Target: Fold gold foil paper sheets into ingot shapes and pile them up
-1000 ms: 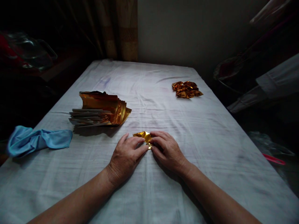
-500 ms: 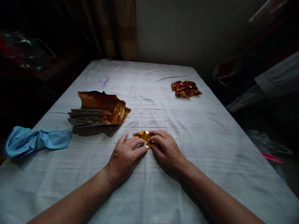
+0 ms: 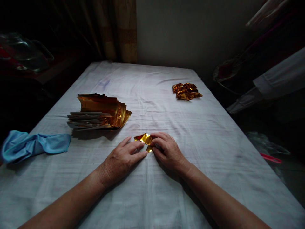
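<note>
A small folded piece of gold foil paper [image 3: 145,139] lies on the white cloth between both hands. On its right side, the curled fingers of my right hand [image 3: 168,148] pinch it. My left hand [image 3: 121,157] rests at its left, index finger along the near-left edge and thumb tip at the lower flap, with a gap between them. The right fingers cover part of the paper. Farther left is a stack of curved gold foil sheets [image 3: 100,105] with grey backs. Several folded gold foil pieces [image 3: 187,92] sit in a cluster at the far right.
A crumpled blue cloth [image 3: 35,146] lies at the left edge of the white-covered table [image 3: 152,200]. Beyond the left edge stands a clear jug [image 3: 26,52] in the dark. Plastic wrap and a pink strip [image 3: 270,158] show past the right edge.
The whole view has shifted slightly, so most things appear a little farther left. My left hand has drawn back slightly, widening the gap beside the folded foil paper. My right hand keeps its hold.
</note>
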`<state>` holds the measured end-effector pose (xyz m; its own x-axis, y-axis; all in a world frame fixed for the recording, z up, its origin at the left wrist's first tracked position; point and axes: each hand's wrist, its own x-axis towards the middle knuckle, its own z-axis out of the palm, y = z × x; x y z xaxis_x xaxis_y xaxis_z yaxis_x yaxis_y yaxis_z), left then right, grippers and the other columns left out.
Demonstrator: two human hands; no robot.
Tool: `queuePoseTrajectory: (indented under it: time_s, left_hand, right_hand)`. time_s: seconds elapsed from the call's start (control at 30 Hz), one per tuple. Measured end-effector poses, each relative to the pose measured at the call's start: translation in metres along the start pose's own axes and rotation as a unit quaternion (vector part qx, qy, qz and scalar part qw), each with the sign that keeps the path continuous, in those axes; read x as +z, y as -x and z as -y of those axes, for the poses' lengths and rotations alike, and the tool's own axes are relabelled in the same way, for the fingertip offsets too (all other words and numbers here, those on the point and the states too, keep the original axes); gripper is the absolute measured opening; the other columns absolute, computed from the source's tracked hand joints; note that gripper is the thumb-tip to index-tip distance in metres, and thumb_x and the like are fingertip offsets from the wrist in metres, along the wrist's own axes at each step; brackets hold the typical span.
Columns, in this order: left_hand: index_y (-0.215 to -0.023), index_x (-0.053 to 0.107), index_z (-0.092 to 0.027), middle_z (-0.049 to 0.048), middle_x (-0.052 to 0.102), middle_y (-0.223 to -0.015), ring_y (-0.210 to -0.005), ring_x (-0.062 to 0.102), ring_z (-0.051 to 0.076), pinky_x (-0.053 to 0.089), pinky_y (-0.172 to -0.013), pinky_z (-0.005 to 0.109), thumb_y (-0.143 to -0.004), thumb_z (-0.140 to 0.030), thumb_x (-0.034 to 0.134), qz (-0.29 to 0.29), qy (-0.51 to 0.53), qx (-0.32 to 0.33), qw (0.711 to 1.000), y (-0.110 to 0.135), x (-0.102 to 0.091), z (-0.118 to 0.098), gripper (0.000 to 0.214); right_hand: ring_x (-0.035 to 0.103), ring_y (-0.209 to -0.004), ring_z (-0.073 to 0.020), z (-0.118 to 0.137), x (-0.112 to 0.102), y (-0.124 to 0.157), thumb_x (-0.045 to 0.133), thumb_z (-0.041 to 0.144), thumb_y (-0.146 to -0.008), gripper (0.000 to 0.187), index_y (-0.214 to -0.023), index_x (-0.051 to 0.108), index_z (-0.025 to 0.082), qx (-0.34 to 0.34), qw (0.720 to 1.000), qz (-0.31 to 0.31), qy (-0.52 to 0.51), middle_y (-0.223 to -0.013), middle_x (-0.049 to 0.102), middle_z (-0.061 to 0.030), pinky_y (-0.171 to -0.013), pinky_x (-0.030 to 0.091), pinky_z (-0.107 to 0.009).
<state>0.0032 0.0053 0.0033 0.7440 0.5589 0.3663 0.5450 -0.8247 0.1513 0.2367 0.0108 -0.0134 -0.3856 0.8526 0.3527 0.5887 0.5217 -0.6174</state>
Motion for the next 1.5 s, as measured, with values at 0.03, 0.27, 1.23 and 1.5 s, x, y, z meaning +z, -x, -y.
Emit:
queuePoseTrajectory:
  time_s: [0.03,0.27,1.23,1.5]
  left_hand:
    - [-0.116,0.069,-0.025,0.0079,0.068,-0.119,-0.108,0.065,0.020,0.045,-0.108,0.050,-0.100,-0.015,0.047,0.005,0.003,0.007,1.000,0.001,0.000,0.002,0.029]
    - [-0.113,0.070,-0.024,0.0089,0.068,-0.118,-0.113,0.062,0.022,0.048,-0.106,0.049,-0.098,-0.015,0.050,-0.016,-0.004,0.023,1.000,0.006,-0.006,0.007,0.027]
    - [-0.098,0.069,-0.024,0.0012,0.076,-0.098,-0.087,0.069,0.015,0.045,-0.098,0.038,-0.100,-0.023,0.050,-0.079,-0.069,-0.002,0.994,0.016,0.001,0.005,0.019]
    - [-0.090,0.064,-0.016,0.0067,0.072,-0.089,-0.078,0.066,0.017,0.049,-0.083,0.034,-0.097,-0.009,0.045,0.007,-0.168,0.138,0.976,0.001,-0.010,0.013,0.022]
  right_hand:
    - [0.059,-0.111,-0.0249,0.000,0.000,0.000,0.058,0.011,-0.085,0.016,-0.092,0.066,0.024,-0.002,1.000,-0.001,0.002,-0.118,0.067,-0.0079,-0.095,0.048,-0.046]
    - [0.059,-0.111,-0.0244,-0.003,0.002,0.002,0.060,0.016,-0.089,0.012,-0.093,0.068,0.024,-0.015,1.000,-0.005,0.010,-0.119,0.068,-0.0078,-0.096,0.048,-0.046]
    - [0.070,-0.096,-0.0207,0.022,-0.011,0.017,0.057,0.016,-0.091,0.020,-0.103,0.073,0.021,-0.149,0.975,0.047,0.157,-0.110,0.074,-0.0088,-0.086,0.057,-0.036]
    - [0.070,-0.098,-0.0170,0.022,-0.017,0.006,0.054,0.011,-0.093,0.024,-0.107,0.069,0.022,-0.180,0.946,0.139,0.232,-0.112,0.074,-0.0046,-0.090,0.056,-0.030]
